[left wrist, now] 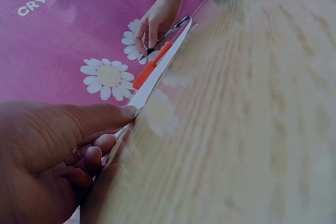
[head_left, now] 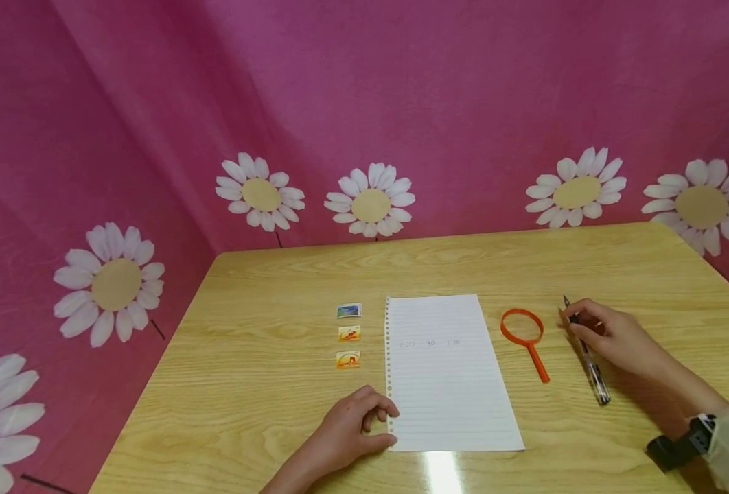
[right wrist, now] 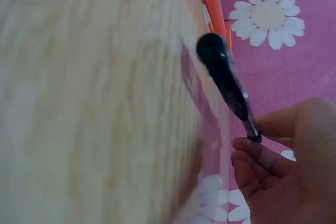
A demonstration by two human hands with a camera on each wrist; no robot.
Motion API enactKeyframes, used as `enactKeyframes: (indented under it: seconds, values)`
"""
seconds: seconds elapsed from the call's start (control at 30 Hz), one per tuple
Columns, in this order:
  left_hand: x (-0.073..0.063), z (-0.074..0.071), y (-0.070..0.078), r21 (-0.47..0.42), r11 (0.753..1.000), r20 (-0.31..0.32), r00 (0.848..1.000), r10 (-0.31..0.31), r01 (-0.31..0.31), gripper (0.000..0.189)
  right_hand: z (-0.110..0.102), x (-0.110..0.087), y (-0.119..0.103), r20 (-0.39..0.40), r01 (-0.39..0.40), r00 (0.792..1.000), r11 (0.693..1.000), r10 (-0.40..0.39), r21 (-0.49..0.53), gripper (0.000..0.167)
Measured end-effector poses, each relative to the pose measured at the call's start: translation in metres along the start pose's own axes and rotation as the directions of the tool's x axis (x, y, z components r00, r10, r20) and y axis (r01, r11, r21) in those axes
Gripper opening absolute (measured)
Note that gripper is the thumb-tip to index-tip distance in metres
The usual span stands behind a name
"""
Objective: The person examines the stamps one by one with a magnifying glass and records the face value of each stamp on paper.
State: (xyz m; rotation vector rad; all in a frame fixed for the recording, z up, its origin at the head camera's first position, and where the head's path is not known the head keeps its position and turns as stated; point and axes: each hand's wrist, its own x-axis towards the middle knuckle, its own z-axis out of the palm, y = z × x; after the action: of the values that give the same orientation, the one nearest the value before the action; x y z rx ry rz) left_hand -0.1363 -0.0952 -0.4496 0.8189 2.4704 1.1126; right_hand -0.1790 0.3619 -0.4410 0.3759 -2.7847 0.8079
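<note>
A sheet of lined paper (head_left: 447,398), with punched holes down its left side, lies on the table bearing a short row of handwritten figures. My left hand (head_left: 353,427) rests at the paper's lower left edge, thumb and fingertips right at the margin and the other fingers loosely bent. To the right, my right hand (head_left: 611,336) pinches a pen (head_left: 594,374) near its tip between thumb and fingers. The pen's clear barrel slants back toward me; in the right wrist view its dark end (right wrist: 215,56) points at the camera. A red magnifying glass (head_left: 538,363) lies between paper and pen.
Left of the paper, three small stamp-like pictures stand in a column: a blue one (head_left: 349,311) at the top, then two yellow-and-red ones, the lowest (head_left: 348,359) nearest me. A pink cloth (head_left: 438,103) with white daisies hangs behind the wooden table (head_left: 235,370).
</note>
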Motion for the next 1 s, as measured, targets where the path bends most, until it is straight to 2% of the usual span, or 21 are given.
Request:
enactKeyframes:
  seconds: [0.27, 0.47, 0.63, 0.83, 1.0]
  values:
    - [0.0, 0.001, 0.001, 0.0, 1.0, -0.004, 1.0, -0.003, 0.003, 0.022, 0.005, 0.006, 0.002, 0.049, 0.096, 0.994, 0.994, -0.093, -0.049, 0.019]
    - [0.001, 0.001, 0.001, 0.006, 1.0, -0.003, 1.0, -0.005, 0.005, 0.022, 0.006, 0.008, 0.001, 0.101, 0.099, 0.991, 0.993, -0.093, -0.063, 0.019]
    - [0.0, 0.002, 0.0, -0.019, 1.0, -0.02, 1.0, 0.01, -0.01, 0.023, 0.005, 0.006, -0.003, 0.09, 0.114, 0.99, 0.992, -0.109, -0.055, 0.02]
    - [0.0, 0.003, -0.004, -0.11, 0.993, -0.111, 0.993, 0.032, -0.044, 0.017, 0.002, 0.001, -0.009, 0.018, 0.117, 0.993, 0.993, -0.117, -0.023, 0.016]
    - [0.003, 0.0, -0.005, -0.116, 0.989, -0.215, 0.975, 0.061, -0.087, 0.014, 0.001, -0.001, -0.016, -0.007, 0.115, 0.993, 0.993, -0.115, -0.041, 0.014]
